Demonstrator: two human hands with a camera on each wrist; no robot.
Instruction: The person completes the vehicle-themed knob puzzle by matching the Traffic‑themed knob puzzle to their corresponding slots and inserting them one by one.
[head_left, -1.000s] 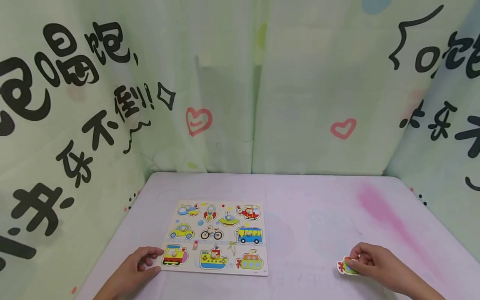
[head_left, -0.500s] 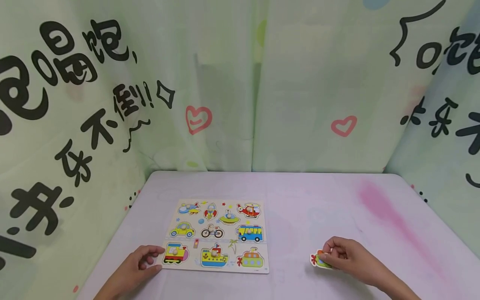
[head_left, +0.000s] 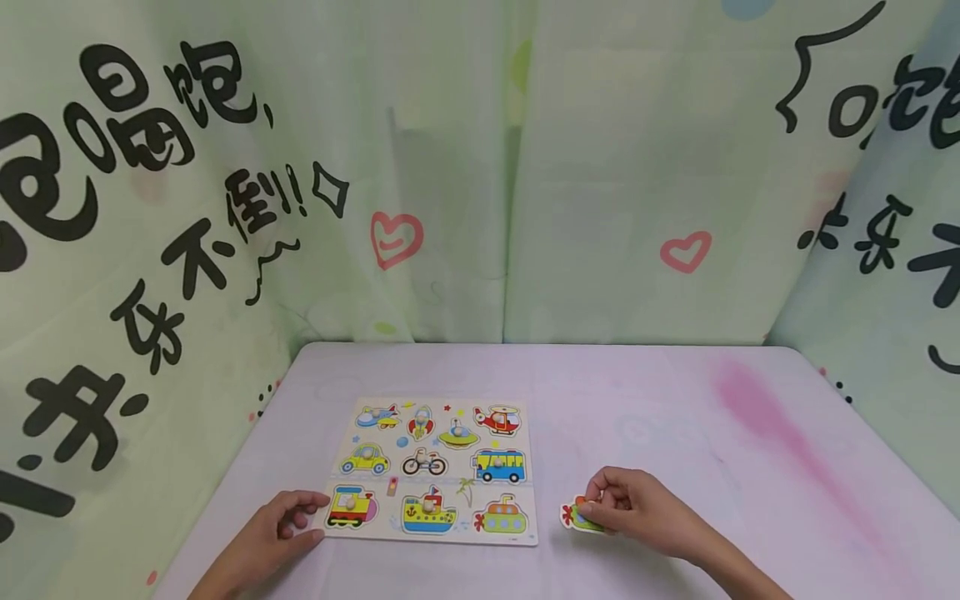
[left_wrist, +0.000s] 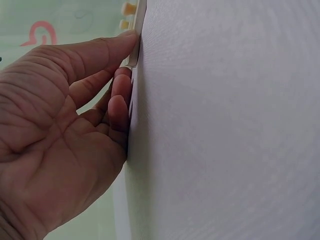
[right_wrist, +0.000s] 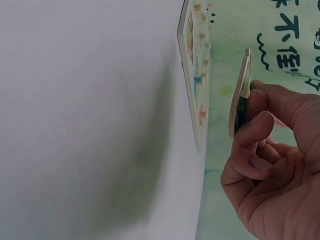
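The wooden puzzle board (head_left: pixel 465 546), with vehicle pictures and several knobs, lies flat on the table. At its near-left corner is my left hand (head_left: pixel 262 537); the thumb lies at the front edge and the curled fingers at the left side. In the left wrist view the thumb tip (left_wrist: pixel 129 36) touches the board's edge. To the right of the board, my right hand (head_left: pixel 637 508) pinches a submarine puzzle piece (head_left: pixel 572 517), green with a red propeller. The right wrist view shows this piece (right_wrist: pixel 240 95) edge-on between thumb and fingers, raised off the table.
The white table (head_left: pixel 645 400) has a pink smear (head_left: pixel 765 417) on its right side. A pale green curtain (head_left: pixel 450 167) with black lettering and red hearts closes off the back and both sides. A submarine picture (head_left: pixel 500 517) is at the board's near-right corner.
My right hand has moved left across the table with the submarine puzzle piece, now close to the board. The left hand stays at the board's corner.
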